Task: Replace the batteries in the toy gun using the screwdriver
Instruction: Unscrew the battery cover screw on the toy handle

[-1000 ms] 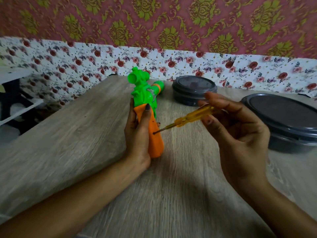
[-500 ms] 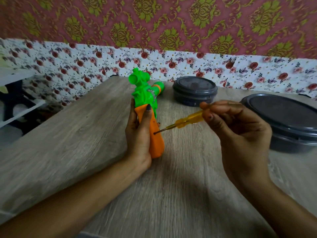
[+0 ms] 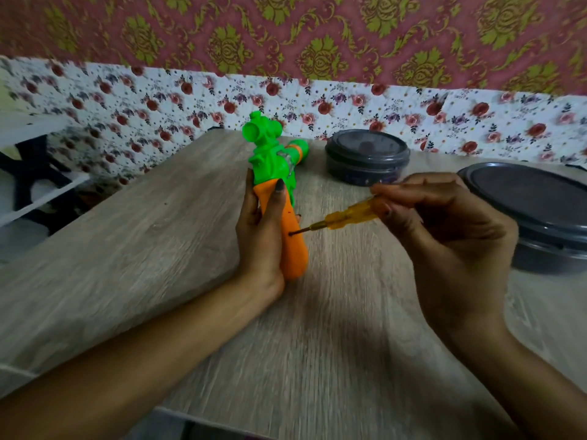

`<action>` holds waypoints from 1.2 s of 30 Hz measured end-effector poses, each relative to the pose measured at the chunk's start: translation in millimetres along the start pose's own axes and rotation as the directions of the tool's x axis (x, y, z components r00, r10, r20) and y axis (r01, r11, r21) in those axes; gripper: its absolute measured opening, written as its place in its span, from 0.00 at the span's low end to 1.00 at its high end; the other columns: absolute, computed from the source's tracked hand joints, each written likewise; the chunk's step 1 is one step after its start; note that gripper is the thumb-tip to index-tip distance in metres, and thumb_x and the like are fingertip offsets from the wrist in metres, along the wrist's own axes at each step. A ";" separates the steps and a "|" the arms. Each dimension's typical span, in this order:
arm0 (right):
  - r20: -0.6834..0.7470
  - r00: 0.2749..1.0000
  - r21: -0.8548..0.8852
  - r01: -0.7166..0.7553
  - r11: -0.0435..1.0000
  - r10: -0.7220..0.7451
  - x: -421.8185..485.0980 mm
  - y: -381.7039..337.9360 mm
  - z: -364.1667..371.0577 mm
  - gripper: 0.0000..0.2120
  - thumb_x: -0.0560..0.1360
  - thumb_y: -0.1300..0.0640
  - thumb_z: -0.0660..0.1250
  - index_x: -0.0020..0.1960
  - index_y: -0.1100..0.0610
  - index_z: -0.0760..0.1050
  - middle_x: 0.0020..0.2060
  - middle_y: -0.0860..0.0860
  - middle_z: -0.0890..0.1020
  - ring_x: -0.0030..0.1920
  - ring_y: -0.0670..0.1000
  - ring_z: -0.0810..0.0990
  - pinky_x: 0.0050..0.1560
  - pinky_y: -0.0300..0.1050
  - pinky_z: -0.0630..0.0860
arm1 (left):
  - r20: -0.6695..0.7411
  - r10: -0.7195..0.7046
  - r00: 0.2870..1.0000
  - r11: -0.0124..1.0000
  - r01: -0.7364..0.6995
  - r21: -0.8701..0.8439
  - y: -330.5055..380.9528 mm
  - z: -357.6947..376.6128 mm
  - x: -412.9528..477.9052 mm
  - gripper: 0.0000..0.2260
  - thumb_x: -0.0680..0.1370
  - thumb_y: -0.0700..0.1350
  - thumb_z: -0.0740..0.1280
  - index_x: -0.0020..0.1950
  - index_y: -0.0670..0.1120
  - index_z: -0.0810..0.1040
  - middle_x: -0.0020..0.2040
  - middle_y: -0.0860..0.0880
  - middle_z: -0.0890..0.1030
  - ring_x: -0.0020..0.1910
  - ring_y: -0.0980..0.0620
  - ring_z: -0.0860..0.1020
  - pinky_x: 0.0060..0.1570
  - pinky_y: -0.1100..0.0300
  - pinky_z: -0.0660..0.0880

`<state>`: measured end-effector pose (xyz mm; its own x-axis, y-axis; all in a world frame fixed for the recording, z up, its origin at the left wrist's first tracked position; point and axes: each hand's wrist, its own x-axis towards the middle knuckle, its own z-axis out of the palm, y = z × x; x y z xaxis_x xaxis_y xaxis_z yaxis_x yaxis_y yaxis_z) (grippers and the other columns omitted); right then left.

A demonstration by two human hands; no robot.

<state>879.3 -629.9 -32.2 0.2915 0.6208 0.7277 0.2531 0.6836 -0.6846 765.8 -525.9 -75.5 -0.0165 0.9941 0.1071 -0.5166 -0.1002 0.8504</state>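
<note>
A toy gun [image 3: 293, 246] with a green body and an orange grip stands on the wooden table [image 3: 158, 249], grip end down. My left hand [image 3: 262, 236] grips the orange part from the left, thumb across its top. A screwdriver [image 3: 343, 217] with a clear yellow handle is pinched in the fingertips of my right hand [image 3: 444, 236]. Its metal tip sits in a small hole on the side of the orange grip.
A small dark round container [image 3: 367, 157] with a lid stands behind the toy. A larger dark lidded container [image 3: 536, 214] sits at the right, close to my right hand. A floral-papered wall runs behind the table, whose left edge drops off to shelves.
My right fingers have shifted along the screwdriver handle, as in a twist, while its tip stays in the hole. The toy and my left hand have held still.
</note>
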 end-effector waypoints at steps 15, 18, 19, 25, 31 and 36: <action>-0.051 0.985 0.216 -0.148 0.965 0.163 6.3 4.7 -6.7 0.12 0.63 0.58 0.71 0.45 0.56 0.74 0.39 0.43 0.83 0.47 0.44 0.81 0.51 0.39 0.77 | -0.006 -0.028 1.000 1.000 0.028 0.005 0.7 -0.8 1.1 0.21 0.77 0.45 0.63 0.71 0.50 0.67 0.51 0.50 0.78 0.38 0.57 0.75 0.35 0.65 0.75; -0.032 0.987 0.181 -0.147 0.972 0.155 5.6 6.4 -5.4 0.14 0.66 0.62 0.71 0.52 0.58 0.76 0.45 0.44 0.83 0.52 0.47 0.80 0.57 0.44 0.77 | 0.003 -0.050 0.999 0.999 0.050 0.012 2.7 -0.6 0.1 0.21 0.77 0.46 0.63 0.70 0.53 0.68 0.53 0.48 0.77 0.41 0.52 0.74 0.37 0.60 0.74; -0.042 0.985 0.202 -0.156 0.967 0.168 5.3 6.9 -4.5 0.15 0.64 0.60 0.71 0.50 0.59 0.77 0.45 0.44 0.83 0.51 0.47 0.81 0.57 0.45 0.77 | 0.000 -0.053 0.999 0.999 0.053 0.011 2.7 -0.7 0.4 0.21 0.77 0.47 0.63 0.70 0.53 0.68 0.51 0.48 0.77 0.39 0.52 0.74 0.37 0.59 0.73; -0.055 0.985 0.273 -0.145 0.951 0.166 6.0 7.0 -5.4 0.07 0.61 0.58 0.72 0.39 0.53 0.80 0.37 0.45 0.84 0.45 0.44 0.82 0.49 0.38 0.77 | -0.005 -0.015 1.000 0.999 0.016 0.044 0.2 -2.0 2.3 0.20 0.77 0.45 0.63 0.70 0.50 0.68 0.46 0.52 0.78 0.34 0.59 0.76 0.34 0.64 0.75; -0.011 0.992 0.187 -0.123 0.975 0.127 7.5 8.0 -6.9 0.14 0.67 0.67 0.68 0.51 0.57 0.73 0.46 0.46 0.82 0.51 0.47 0.79 0.57 0.46 0.76 | 0.010 -0.015 1.000 0.999 0.014 0.046 1.9 -1.3 2.6 0.21 0.77 0.44 0.63 0.71 0.49 0.68 0.47 0.53 0.79 0.37 0.60 0.76 0.34 0.68 0.74; -0.015 0.988 0.234 -0.144 0.962 0.151 5.9 8.9 -7.5 0.10 0.65 0.58 0.71 0.46 0.56 0.77 0.40 0.44 0.83 0.48 0.46 0.81 0.55 0.45 0.77 | 0.021 -0.002 1.000 0.999 0.001 0.054 0.6 -1.8 2.2 0.21 0.77 0.44 0.63 0.70 0.50 0.68 0.44 0.56 0.79 0.34 0.62 0.76 0.35 0.66 0.75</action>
<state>890.2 -623.1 -34.3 0.3399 0.7113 0.6153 -0.0146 0.6581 -0.7528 763.9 -523.7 -75.7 0.0024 0.9933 0.1159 -0.4697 -0.1012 0.8770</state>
